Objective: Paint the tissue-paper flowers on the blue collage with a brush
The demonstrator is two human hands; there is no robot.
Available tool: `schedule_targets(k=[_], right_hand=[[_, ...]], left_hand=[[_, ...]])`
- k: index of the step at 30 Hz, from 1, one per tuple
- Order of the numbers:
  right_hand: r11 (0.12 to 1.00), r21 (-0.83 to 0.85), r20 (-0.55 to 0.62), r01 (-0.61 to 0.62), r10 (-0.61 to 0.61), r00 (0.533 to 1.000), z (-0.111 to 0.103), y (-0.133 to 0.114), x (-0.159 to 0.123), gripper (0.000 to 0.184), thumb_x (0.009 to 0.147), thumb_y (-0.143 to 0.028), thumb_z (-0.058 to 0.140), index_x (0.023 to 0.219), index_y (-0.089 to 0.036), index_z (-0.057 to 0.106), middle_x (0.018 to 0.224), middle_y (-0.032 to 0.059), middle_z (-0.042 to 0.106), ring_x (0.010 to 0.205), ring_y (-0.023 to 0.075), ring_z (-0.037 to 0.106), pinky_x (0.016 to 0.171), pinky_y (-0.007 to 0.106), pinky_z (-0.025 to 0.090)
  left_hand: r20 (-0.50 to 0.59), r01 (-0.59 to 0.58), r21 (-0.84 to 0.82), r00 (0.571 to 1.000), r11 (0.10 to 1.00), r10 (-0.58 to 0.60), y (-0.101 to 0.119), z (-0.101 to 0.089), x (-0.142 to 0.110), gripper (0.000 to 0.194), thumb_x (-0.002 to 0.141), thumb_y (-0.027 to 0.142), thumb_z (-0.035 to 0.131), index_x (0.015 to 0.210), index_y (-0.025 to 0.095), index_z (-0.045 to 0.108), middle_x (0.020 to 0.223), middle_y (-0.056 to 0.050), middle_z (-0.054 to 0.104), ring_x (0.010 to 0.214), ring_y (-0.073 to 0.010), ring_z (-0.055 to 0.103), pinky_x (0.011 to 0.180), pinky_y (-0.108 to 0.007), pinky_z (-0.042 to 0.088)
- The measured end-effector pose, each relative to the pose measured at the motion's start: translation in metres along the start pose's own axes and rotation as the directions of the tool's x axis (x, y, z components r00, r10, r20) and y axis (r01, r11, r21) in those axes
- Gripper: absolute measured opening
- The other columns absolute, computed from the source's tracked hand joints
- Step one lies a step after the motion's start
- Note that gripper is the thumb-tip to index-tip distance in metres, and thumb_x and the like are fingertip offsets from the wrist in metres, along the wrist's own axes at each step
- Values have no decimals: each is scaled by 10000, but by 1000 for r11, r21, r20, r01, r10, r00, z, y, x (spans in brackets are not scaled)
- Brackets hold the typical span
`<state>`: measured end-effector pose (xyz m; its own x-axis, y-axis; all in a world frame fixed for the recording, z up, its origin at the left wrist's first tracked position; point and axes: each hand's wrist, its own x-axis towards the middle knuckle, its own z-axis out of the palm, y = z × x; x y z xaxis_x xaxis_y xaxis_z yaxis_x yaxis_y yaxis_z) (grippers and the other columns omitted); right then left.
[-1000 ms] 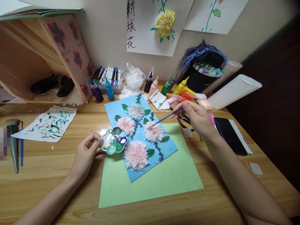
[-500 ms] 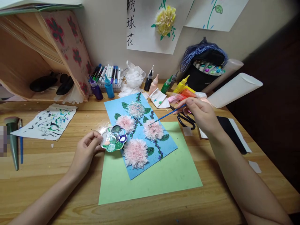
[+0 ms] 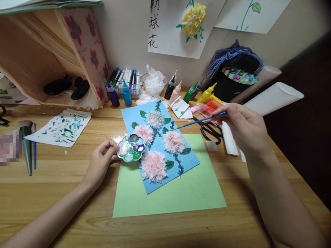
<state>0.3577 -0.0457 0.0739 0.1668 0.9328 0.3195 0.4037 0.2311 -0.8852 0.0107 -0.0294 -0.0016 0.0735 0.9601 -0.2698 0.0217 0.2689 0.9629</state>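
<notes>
My left hand (image 3: 104,156) grips the edge of a flower-shaped paint palette (image 3: 131,148), whose wells hold green, purple, dark and pale paint. The palette hangs over the left edge of a blue board (image 3: 157,184). On that board are several ruffled paper flowers, one large pink flower (image 3: 153,166) at the bottom, with painted green leaves and dark stems. A thin blue paintbrush (image 3: 199,120) is pinched in my right hand (image 3: 243,125). Its tip is at the upper edge of the right-hand pink flower (image 3: 173,141); whether it touches cannot be made out.
Green paper (image 3: 191,201) lies under the board. Paint bottles, a marker case (image 3: 126,82) and a bowl of tissue (image 3: 154,84) line the wall. Black scissors (image 3: 210,131) lie right of the board. Leftward are a paint-stained tissue (image 3: 63,127) and a large green-handled brush (image 3: 26,148).
My right hand has moved right and a little nearer, and the brush tip has shifted from inside the right-hand flower to its upper edge. The whole view has shifted slightly; the palette stays held.
</notes>
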Motion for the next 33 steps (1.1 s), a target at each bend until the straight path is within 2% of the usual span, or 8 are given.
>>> schedule_targets(k=[8, 14, 18, 22, 24, 28, 31, 33], right_hand=[[986, -3, 398, 164, -149, 905, 42, -20, -37, 252, 925, -263, 418, 1020, -302, 648, 930, -9, 688, 861, 121, 614, 722, 265, 477], [977, -33, 466, 209, -170, 868, 43, -20, -40, 247, 927, -249, 413, 1030, -285, 635, 934, -9, 679, 940, 112, 596, 817, 254, 466], [976, -36, 404, 216, -183, 896, 44, -20, -40, 252, 927, -246, 409, 1026, -288, 637, 934, -7, 675, 905, 112, 597, 761, 257, 472], [968, -48, 450, 245, -198, 871, 43, -22, -39, 253, 925, -247, 412, 1035, -280, 637, 924, -1, 684, 882, 119, 599, 703, 261, 469], [965, -42, 383, 259, -224, 896, 39, -24, -36, 256, 924, -240, 413, 1022, -281, 645, 907, -1, 689, 828, 121, 601, 672, 272, 466], [974, -7, 23, 227, -227, 974, 26, -27, -25, 250, 913, -263, 438, 906, -270, 688, 839, 18, 686, 753, 156, 590, 576, 309, 426], [964, -141, -165, 225, -247, 955, 15, -24, -18, 250, 898, -278, 471, 785, -252, 693, 755, 21, 656, 690, 155, 569, 567, 321, 395], [934, -266, -167, 238, -288, 943, 10, -20, -16, 256, 901, -280, 464, 765, -251, 678, 706, 13, 643, 646, 147, 544, 572, 327, 381]], left_hand=[[17, -36, -46, 999, 998, 37, 1, 5, -1, 199, 724, 304, 656, 652, 169, 530, 655, 37, 506, 607, -78, 524, 587, -173, 492], [33, -58, -39, 998, 998, 59, 1, 5, -1, 199, 732, 302, 661, 664, 159, 540, 662, 36, 522, 607, -77, 536, 585, -174, 497], [41, -66, -38, 997, 997, 68, 2, 6, -2, 216, 733, 317, 665, 665, 157, 536, 665, 36, 522, 612, -79, 537, 590, -181, 500], [36, -65, -37, 997, 997, 67, 2, 5, -2, 217, 727, 318, 672, 664, 158, 540, 669, 35, 521, 613, -79, 537, 589, -178, 490], [37, -62, -33, 997, 998, 63, 2, 4, -2, 216, 733, 317, 669, 664, 161, 538, 673, 35, 520, 614, -77, 540, 590, -172, 482], [44, -48, -20, 998, 999, 49, 0, 1, -1, 205, 753, 321, 661, 678, 173, 540, 678, 36, 519, 630, -76, 542, 612, -163, 480], [41, -34, -27, 999, 999, 35, -2, 0, 1, 205, 749, 330, 671, 682, 181, 547, 687, 34, 515, 631, -79, 537, 610, -164, 484], [45, -28, -34, 999, 999, 29, -4, -1, 1, 216, 742, 341, 681, 678, 183, 549, 695, 32, 511, 632, -80, 531, 614, -167, 490]])
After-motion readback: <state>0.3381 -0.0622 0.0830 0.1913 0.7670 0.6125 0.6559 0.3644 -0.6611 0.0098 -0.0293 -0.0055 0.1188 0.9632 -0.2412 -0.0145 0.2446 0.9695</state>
